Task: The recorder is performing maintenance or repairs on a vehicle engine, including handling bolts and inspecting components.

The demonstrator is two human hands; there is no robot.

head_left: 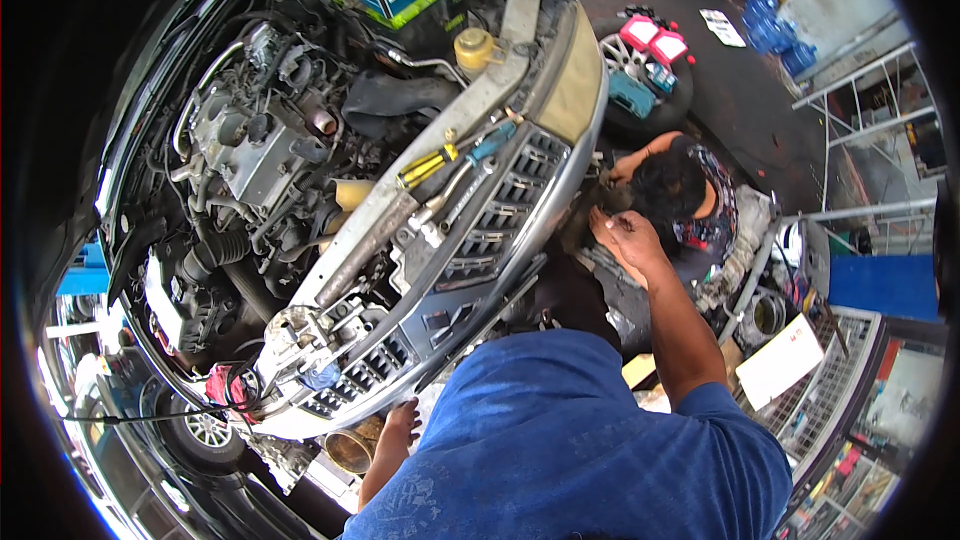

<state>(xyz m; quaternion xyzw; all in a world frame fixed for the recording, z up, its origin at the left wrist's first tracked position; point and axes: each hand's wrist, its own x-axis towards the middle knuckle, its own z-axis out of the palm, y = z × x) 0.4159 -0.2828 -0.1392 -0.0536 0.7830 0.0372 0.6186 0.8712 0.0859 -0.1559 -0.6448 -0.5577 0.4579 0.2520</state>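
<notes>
Workshop floor (735, 105), dark, behind an open-bonnet car with its engine (255, 145) exposed. Head view: left hand (402, 426) is just beside the lower edge of the front bumper (385, 387), near a round brownish container (338, 451); fingers slightly parted, nothing seen in them, contact with the bumper cannot be told. Right hand (627, 238) is at the car's other front corner, close to a crouching co-worker (668, 180); fingers bent, gaps narrow; cannot tell whether they pinch anything small. Yellow-handled tools (427, 168) lie above the grille (507, 205), apart from both hands.
</notes>
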